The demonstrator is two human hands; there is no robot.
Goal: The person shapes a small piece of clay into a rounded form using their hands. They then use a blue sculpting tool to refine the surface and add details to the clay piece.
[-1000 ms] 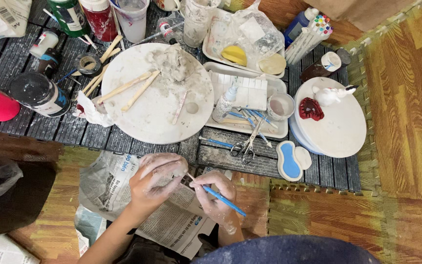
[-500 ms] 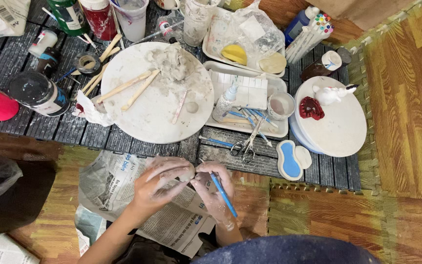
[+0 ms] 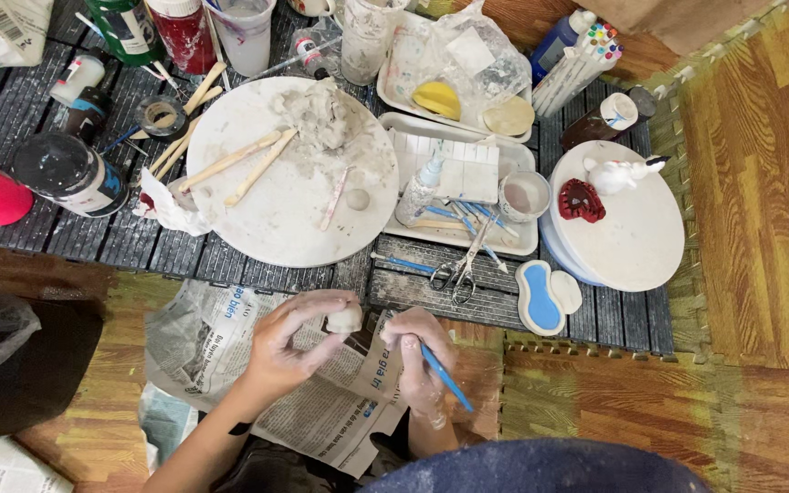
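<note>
The person's left hand (image 3: 289, 342) cups a small pale lump of clay (image 3: 344, 318), with the fingers curled around it and the thumb pressed against its near side, so the lump sits at the fingertips just below the front edge of the dark slatted table (image 3: 230, 260) and above a crumpled sheet of newspaper (image 3: 321, 411) spread over the lap. The right hand (image 3: 420, 351) is just beside it, fingers pressed together in a pinch on a thin blue-handled tool (image 3: 440, 370), whose shaft slants down and to the right away from the clay; whether its tip touches the lump cannot be told, since the fingers cover it. On the table, straight above the hands, lies a large round white board (image 3: 276, 210) smeared with grey clay, bearing a heap of grey clay (image 3: 317, 114), several pale wooden modelling sticks (image 3: 230, 162) and a small clay ball (image 3: 357, 198). To the right of it a white rectangular tray (image 3: 522, 245) holds a small bottle and brushes, and a pair of metal scissors (image 3: 457, 274) lies across its front edge. Farther right stands a smaller round white turntable (image 3: 632, 242) with a dark red glazed piece (image 3: 581, 200) and a small white figurine (image 3: 618, 173) on it, and a blue and white kidney-shaped dish (image 3: 541, 299) rests near its lower left rim
</note>
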